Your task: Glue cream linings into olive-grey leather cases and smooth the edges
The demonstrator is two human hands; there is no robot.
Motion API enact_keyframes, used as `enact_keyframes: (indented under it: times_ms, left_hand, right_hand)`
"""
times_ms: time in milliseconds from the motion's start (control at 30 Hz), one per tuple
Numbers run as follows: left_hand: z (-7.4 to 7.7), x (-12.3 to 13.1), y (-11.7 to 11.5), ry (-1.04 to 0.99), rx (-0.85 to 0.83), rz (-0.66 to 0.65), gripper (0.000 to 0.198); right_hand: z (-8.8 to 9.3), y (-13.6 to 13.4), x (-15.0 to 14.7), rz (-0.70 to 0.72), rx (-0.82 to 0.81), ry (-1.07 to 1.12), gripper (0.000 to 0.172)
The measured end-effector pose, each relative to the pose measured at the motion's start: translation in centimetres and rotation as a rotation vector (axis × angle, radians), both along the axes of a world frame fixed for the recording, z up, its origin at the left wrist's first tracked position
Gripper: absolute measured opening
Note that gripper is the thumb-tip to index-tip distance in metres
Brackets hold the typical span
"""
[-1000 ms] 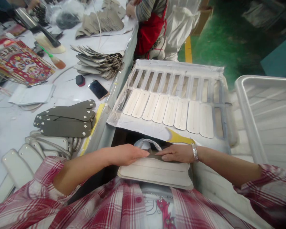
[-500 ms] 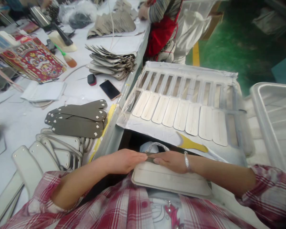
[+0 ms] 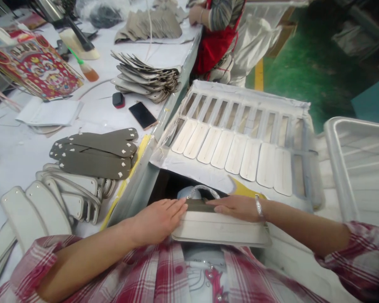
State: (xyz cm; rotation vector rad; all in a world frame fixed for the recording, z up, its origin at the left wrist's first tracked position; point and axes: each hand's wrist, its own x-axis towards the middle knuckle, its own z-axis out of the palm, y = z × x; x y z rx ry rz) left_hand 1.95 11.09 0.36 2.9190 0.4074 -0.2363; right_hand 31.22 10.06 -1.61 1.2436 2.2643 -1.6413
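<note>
In my lap area lies a long white panel (image 3: 221,229) with rounded corners, and a dark grey strip (image 3: 199,205) runs along its far edge. My left hand (image 3: 159,221) rests on the strip's left end, fingers stretched out and close together. Over the right part of the strip lies my right hand (image 3: 240,207), its fingers extended and the thumb along the near side. Between the two hands a stretch of the strip is bare. Behind it a clear, shiny curved band (image 3: 205,188) arches up; what it belongs to is hidden.
Right of the table stands a slotted white rack (image 3: 189,162) with a row of white panels (image 3: 235,152). A yellow piece (image 3: 241,187) lies on its near edge. On the table are dark grey strips (image 3: 94,162), pale curved parts (image 3: 22,210) and a phone (image 3: 142,115). A plastic bin (image 3: 334,168) stands right.
My hands have moved apart along the dark strip, left hand leftward and right hand rightward, baring its middle. The view has shifted slightly.
</note>
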Motion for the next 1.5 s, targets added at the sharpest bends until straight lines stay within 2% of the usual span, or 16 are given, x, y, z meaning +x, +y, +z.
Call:
enact_keyframes:
  times_ms: [67,133,267,367,433,500,567,633,700,800,900,967,1300,1500]
  left_hand:
    - [0.0,0.3,-0.2,-0.01,0.032,0.004,0.041]
    - [0.3,0.5,-0.3,-0.018,0.07,0.02,0.04]
    - [1.5,1.7,-1.3,-0.07,0.088,0.129,0.039]
    - [2.1,4.0,-3.6,-0.183,-0.051,0.173,0.04]
    - [2.0,6.1,-5.6,-0.272,-0.187,0.159,0.041]
    - [1.4,8.2,-7.3,-0.33,-0.261,0.18,0.038]
    - [0.6,9.9,-8.3,-0.355,-0.251,0.238,0.03]
    - [0.0,10.9,-8.7,-0.359,-0.22,0.276,0.022]
    - [-0.5,11.3,-8.7,-0.368,-0.21,0.269,0.015]
    - [-0.7,11.5,-8.6,-0.392,-0.215,0.266,0.014]
    - [-0.8,11.7,-8.8,-0.4,-0.208,0.295,0.015]
    - [-0.8,11.9,-9.1,-0.398,-0.207,0.313,0.015]
    - [-0.7,12.7,-9.0,-0.376,-0.228,0.354,0.018]
    - [0.5,14.2,-8.8,-0.194,-0.206,0.45,0.012]
  right_hand:
    - [-0.2,-0.9,2.8,-0.031,-0.02,-0.007,0.049]
    - [-0.2,-1.6,4.3,-0.047,-0.048,-0.011,0.05]
    - [0.0,-2.1,4.2,-0.076,-0.098,-0.045,0.051]
    - [0.5,-2.6,3.9,-0.173,-0.067,-0.084,0.049]
    - [1.4,-3.7,4.3,-0.289,0.072,-0.106,0.046]
    - [2.8,-5.7,5.0,-0.421,0.324,-0.109,0.042]
    - [4.0,-8.5,5.6,-0.521,0.605,-0.097,0.036]
    - [4.6,-11.7,5.6,-0.538,0.774,-0.104,0.03]
    - [4.2,-14.5,5.2,-0.523,0.828,-0.124,0.024]
    - [2.1,-17.0,4.3,-0.583,0.894,-0.123,0.013]
    - [0.3,-17.4,3.7,-0.68,0.943,-0.112,0.008]
    - [-0.2,-17.1,3.5,-0.707,0.943,-0.113,0.007]
    - [0.1,-16.4,2.9,-0.737,0.94,-0.153,0.011]
    - [0.1,-16.6,1.2,-0.864,0.935,-0.261,0.014]
